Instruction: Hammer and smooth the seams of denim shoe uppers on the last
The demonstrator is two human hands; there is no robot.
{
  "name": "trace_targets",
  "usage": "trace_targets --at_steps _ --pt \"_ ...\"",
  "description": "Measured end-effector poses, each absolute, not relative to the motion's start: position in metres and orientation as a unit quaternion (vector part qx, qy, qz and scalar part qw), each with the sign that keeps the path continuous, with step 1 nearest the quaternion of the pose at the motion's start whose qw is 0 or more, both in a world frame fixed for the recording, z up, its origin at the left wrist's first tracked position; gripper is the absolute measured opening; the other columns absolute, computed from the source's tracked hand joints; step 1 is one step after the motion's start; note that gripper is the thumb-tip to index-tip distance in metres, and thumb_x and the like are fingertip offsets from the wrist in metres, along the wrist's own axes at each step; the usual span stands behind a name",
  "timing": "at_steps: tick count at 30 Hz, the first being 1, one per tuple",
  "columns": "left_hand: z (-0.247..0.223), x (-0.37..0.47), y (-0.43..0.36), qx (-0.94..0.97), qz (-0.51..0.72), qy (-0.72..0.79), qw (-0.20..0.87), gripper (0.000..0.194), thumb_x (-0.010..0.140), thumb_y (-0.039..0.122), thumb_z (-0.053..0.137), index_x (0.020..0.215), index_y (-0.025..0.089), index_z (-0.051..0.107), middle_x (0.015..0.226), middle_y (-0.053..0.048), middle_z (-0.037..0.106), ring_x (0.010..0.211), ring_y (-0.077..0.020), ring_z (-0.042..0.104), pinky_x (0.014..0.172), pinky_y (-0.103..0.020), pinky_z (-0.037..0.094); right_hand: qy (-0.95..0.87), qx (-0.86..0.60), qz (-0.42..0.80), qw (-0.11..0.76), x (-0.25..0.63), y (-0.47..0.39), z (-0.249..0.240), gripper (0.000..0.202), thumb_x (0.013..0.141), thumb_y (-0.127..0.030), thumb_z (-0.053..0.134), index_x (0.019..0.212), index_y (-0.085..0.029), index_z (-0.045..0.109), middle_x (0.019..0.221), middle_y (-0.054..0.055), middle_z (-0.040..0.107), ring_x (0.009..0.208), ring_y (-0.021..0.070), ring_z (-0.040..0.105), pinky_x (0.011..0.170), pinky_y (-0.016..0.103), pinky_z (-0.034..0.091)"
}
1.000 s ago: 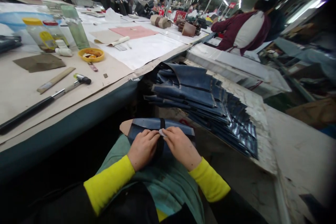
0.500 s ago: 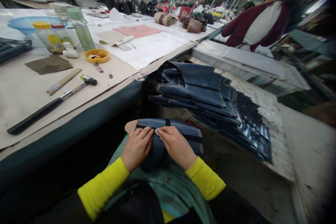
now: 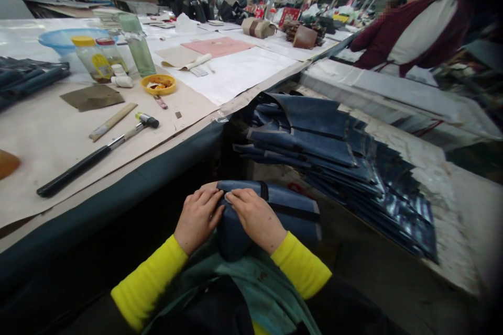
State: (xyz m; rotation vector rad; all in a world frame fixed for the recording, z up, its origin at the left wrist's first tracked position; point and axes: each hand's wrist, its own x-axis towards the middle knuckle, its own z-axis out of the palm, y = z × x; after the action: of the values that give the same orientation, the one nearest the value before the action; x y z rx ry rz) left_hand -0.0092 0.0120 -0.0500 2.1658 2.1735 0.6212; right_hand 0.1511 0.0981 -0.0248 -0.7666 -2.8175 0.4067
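Note:
A dark blue leather-like panel (image 3: 288, 200) with black straps across it lies over my lap, on a green apron (image 3: 255, 277). My left hand (image 3: 199, 217) grips the panel near its left end, fingers bent over the edge. Close beside it, my right hand (image 3: 255, 217) presses on the same panel. A small pale piece (image 3: 228, 197) shows at the right fingertips, too small to name. The fingers of both hands nearly meet, and they hide part of the panel.
A stack of similar blue panels (image 3: 314, 136) rests at the right on a board. On the table (image 3: 47, 136) lie a hammer (image 3: 98, 159), a wooden stick (image 3: 113, 121), a yellow dish (image 3: 158, 84), a bottle (image 3: 138, 47) and jars (image 3: 89, 57). A person (image 3: 412, 31) stands behind the stack.
Both hands have shifted slightly left along the panel, toward its left end, and cover more of the pale tip there. The view has turned a little left.

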Motion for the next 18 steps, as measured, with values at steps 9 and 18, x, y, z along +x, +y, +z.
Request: trace_targets --at_steps 9,18 --pt "-0.054 -0.014 0.008 0.656 0.231 0.718 0.043 0.043 0.085 0.036 0.052 0.125 0.020 0.049 0.129 -0.008 0.052 0.116 -0.0244 0.046 0.096 -0.042 0.038 -0.952 -0.247 0.160 0.088 0.124 0.101 -0.022 0.032 0.088 -0.013 0.043 0.117 -0.018 0.056 0.110 0.009 0.059 0.103 0.0195 0.049 0.089 0.034 0.047" --pt "-0.053 -0.004 0.012 0.676 0.203 0.706 0.056 0.048 0.089 0.033 0.045 0.135 0.019 0.040 0.139 -0.010 0.043 0.128 -0.0244 0.036 0.099 -0.042 0.036 -0.949 -0.263 0.154 0.079 0.144 0.105 -0.018 0.031 0.090 -0.014 0.041 0.117 -0.016 0.057 0.110 0.009 0.060 0.104 0.0199 0.050 0.090 0.035 0.047"
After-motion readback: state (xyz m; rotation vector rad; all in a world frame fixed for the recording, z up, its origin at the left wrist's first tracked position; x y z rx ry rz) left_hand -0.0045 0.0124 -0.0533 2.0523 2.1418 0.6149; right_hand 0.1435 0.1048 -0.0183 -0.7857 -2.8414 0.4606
